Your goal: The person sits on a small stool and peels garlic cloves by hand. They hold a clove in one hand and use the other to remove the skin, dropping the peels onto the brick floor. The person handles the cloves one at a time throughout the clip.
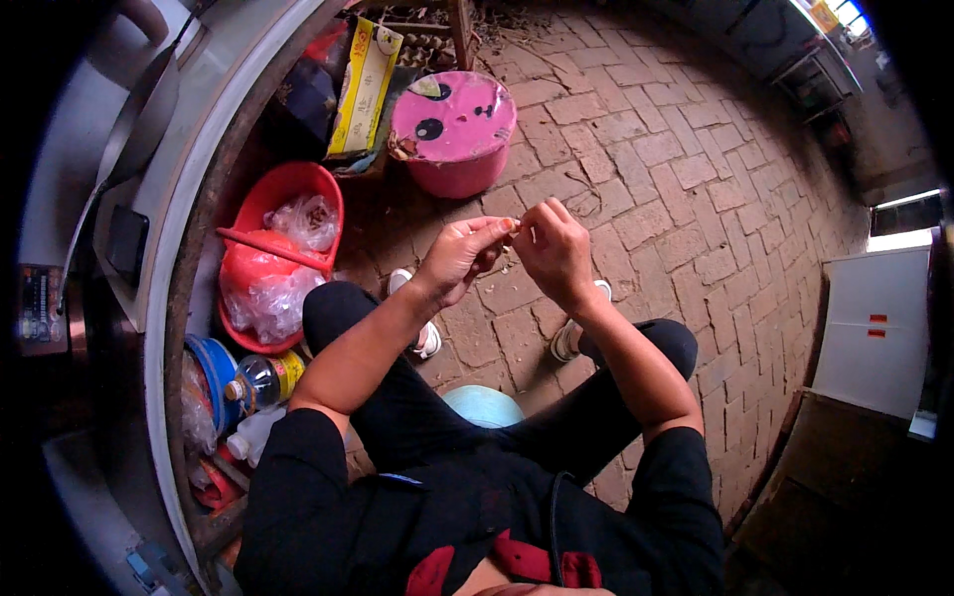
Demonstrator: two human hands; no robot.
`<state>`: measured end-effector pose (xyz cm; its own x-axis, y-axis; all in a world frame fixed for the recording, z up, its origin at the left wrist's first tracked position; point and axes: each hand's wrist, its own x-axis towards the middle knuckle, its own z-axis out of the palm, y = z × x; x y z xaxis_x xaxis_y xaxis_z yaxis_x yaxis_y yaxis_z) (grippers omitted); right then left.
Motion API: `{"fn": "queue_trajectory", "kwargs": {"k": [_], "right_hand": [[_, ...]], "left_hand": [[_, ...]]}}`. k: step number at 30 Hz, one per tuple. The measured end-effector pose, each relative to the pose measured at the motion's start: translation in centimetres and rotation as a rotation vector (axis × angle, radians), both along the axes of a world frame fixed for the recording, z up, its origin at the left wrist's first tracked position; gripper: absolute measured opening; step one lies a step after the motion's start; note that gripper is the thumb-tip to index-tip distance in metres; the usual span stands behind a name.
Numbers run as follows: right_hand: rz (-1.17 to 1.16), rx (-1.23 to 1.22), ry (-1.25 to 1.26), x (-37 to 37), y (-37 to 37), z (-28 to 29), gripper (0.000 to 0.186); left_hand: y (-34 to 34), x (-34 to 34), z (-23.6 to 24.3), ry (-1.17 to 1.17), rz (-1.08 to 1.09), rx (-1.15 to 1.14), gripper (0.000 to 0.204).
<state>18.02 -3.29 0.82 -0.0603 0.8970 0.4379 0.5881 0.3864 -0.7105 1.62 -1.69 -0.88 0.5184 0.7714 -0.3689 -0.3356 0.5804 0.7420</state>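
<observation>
Together — left hand (455, 260), right hand (555, 252) — above bricks (692, 171)

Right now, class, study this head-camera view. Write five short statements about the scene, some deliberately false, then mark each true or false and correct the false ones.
1. The left hand and right hand are close together at the fingertips. True.
2. The red basket is empty. False: the red basket holds plastic bags.
3. The round pink stool is farther from the camera wearer than both hands. True.
4. The floor is covered with carpet. False: the floor is paved with brick-like blocks.
5. The clear bottle with a yellow label is to the right of both hands. False: it is to their left.
</observation>
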Motion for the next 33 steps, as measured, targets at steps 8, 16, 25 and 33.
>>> {"fn": "queue_trajectory", "kwargs": {"k": [8, 16, 25, 33], "right_hand": [[-0.074, -0.003, -0.033, 1.3, 0.9, 0.4, 0.011], [-0.019, -0.085, 0.043, 1.0, 0.1, 1.1, 0.01], [-0.023, -0.117, 0.055, -0.4, -0.5, 0.4, 0.01], [-0.03, -0.132, 0.052, -0.3, -0.3, -0.3, 0.01]], "left_hand": [[0.3, -0.5, 0.7, 0.022, -0.118, -0.016, 0.021], [1.0, -1.1, -0.1, -0.147, -0.013, -0.094, 0.026], [0.3, -0.3, -0.5, -0.066, 0.124, -0.061, 0.022], [-0.4, 0.5, -0.9, -0.07, 0.217, -0.069, 0.022]]}}
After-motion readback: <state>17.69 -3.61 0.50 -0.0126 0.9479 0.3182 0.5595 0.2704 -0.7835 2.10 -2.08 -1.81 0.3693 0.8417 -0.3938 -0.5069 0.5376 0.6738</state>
